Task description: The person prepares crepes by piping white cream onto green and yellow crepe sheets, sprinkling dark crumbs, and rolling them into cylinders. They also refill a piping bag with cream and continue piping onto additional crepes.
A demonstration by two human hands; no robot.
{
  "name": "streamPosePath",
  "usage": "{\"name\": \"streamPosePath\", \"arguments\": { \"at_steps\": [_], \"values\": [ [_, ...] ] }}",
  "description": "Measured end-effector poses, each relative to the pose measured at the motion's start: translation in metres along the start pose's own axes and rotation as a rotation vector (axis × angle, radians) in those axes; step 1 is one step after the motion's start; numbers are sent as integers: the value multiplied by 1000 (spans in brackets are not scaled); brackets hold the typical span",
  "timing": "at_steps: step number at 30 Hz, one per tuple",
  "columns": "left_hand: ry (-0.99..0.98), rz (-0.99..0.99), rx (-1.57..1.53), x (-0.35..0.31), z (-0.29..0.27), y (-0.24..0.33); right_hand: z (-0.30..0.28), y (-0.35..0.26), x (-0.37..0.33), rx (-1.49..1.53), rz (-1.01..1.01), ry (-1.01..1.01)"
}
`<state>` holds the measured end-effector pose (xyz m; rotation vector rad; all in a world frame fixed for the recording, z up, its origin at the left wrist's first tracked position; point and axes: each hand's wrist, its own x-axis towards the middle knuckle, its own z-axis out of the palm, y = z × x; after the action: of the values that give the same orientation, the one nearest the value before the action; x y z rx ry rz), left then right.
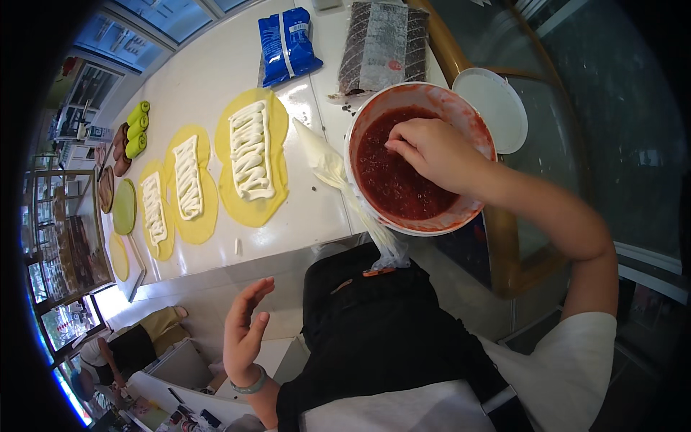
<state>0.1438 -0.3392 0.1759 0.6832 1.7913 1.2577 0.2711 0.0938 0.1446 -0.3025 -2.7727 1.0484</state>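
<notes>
My right hand [425,150] reaches into a white bucket [484,128] of dark red, wet filling [403,189]. Its fingers are pinched together over the filling; what they hold, if anything, is hidden. Nothing is in my left hand [247,327], which hangs off the table's near edge with its fingers apart. Beside the bucket lies a clear piping bag [323,160] of pale cream, its tail over the edge. To its left, three yellow pancakes [277,196], [201,229], [170,245] lie flat, each topped with zigzag piped white cream.
Behind the bucket are a blue packet [284,54] and a clear-wrapped dark package [353,47]. A white lid [497,111] is right of the bucket. Green rolls [137,129], brown rolls [121,151] and a green pancake [124,207] lie far left. Another person [126,353] is at lower left.
</notes>
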Motion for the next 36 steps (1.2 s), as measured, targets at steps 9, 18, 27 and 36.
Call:
{"name": "streamPosePath", "arguments": {
  "at_steps": [9,18,27,36],
  "values": [
    [70,-36,-49,-9,2,-9,-38,-43,-27,-359,-399,98],
    [29,-45,-5,-2,2,1,-34,-41,-45,108,-109,-7],
    [5,-38,-25,1,-15,-9,-44,-16,-96,558,248,281],
    [-150,43,31,33,-103,-22,-21,-107,-73,464,18,658]
  ]
}}
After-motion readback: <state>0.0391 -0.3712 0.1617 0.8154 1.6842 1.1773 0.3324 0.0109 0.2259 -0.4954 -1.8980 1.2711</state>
